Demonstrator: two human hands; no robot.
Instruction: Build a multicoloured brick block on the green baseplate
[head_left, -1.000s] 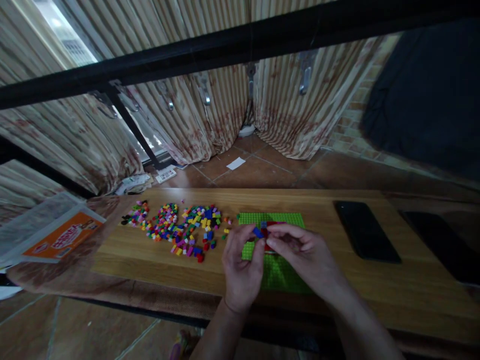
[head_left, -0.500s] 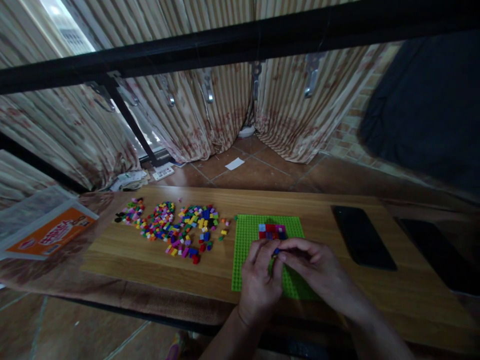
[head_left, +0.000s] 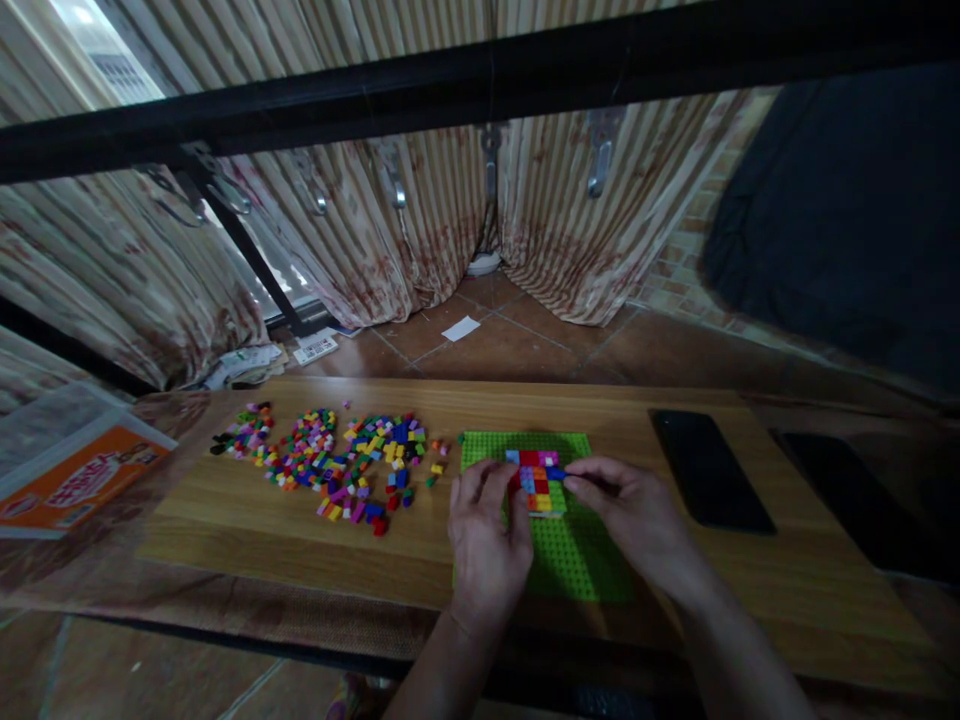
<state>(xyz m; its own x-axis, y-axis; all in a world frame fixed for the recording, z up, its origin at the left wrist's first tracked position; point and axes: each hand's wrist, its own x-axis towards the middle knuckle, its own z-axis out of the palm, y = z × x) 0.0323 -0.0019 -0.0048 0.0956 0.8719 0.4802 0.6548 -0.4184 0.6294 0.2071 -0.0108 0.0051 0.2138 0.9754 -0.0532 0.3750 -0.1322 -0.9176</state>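
A green studded baseplate [head_left: 570,560] lies on the wooden board, bearing a small block of colourful toy bricks [head_left: 536,485] in red, blue, orange, yellow and magenta. My right hand [head_left: 634,515] pinches a dark blue toy brick [head_left: 556,474] between thumb and forefinger, at the right side of the block. At the block's left edge is my left hand [head_left: 487,530], its fingers curved and the thumb apart from the forefinger. Its fingertips are against or very close to the bricks; I cannot tell whether they press on them.
Many loose bricks [head_left: 300,455] lie heaped on the left of the wooden board [head_left: 285,535]. A clear tub with an orange label [head_left: 82,485] stands at far left. Right of the baseplate lies a black phone [head_left: 712,470], with another dark flat object [head_left: 847,500] beyond it.
My hands have moved apart from their meeting point over the block, uncovering more of it. The right hand now holds the blue brick alone at the block's right side. The view has shifted slightly.
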